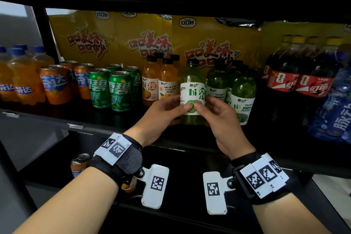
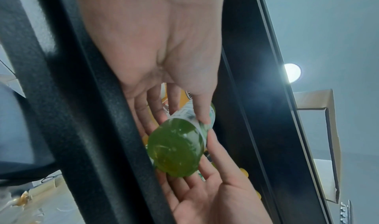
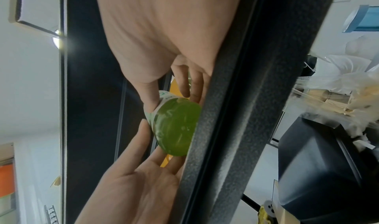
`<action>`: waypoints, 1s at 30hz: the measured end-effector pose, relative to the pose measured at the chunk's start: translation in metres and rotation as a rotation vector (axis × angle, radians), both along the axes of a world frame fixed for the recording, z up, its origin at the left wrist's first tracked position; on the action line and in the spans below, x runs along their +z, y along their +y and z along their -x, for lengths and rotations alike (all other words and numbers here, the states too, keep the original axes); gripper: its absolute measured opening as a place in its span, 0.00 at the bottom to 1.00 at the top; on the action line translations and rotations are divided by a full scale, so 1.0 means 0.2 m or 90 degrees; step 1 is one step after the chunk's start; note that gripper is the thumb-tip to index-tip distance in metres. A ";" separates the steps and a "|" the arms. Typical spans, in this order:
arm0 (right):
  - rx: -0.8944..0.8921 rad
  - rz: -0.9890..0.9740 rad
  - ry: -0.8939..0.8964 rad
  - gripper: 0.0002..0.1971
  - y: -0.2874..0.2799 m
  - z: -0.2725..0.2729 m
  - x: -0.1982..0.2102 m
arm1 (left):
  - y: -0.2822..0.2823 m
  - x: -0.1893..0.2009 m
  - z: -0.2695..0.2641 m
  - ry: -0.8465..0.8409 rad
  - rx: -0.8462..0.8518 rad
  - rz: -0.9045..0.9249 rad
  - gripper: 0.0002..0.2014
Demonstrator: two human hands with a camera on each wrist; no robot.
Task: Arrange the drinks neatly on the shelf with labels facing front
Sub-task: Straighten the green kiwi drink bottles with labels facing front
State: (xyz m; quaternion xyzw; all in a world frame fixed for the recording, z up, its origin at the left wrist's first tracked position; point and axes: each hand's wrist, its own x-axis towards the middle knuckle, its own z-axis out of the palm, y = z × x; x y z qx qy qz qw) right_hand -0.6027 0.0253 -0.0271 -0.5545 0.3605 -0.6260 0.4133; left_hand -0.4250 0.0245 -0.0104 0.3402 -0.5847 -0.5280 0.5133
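Note:
A green drink bottle (image 1: 192, 91) with a black cap and a white "hi" label is upright at the front of the middle shelf (image 1: 114, 125), its label towards me. My left hand (image 1: 180, 105) grips its left side and my right hand (image 1: 205, 105) its right side, with both thumbs on the label front. In the left wrist view the green bottle base (image 2: 176, 148) shows from below between my left hand (image 2: 197, 114) and right hand (image 2: 205, 170). The right wrist view shows the bottle base (image 3: 176, 127) beside the shelf beam, so the bottle is off the board.
More green bottles (image 1: 243, 97) stand right of it, orange-drink bottles (image 1: 152, 85) left. Further left are green cans (image 1: 117, 91) and orange cans (image 1: 55, 85). Cola bottles (image 1: 296, 78) and a blue bottle (image 1: 336, 112) fill the right. Yellow snack bags (image 1: 214, 43) line the back. One can (image 1: 79, 163) stands on the lower shelf.

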 end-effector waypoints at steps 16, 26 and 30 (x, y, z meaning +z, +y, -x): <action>-0.007 -0.013 0.028 0.22 -0.02 0.00 0.00 | -0.01 0.00 0.00 -0.007 -0.002 -0.004 0.19; -0.006 -0.042 0.012 0.11 -0.02 -0.02 0.00 | -0.03 0.01 -0.02 0.065 0.001 -0.061 0.17; -0.002 -0.037 -0.001 0.15 0.01 -0.02 0.04 | -0.02 0.03 -0.01 0.091 0.007 -0.049 0.19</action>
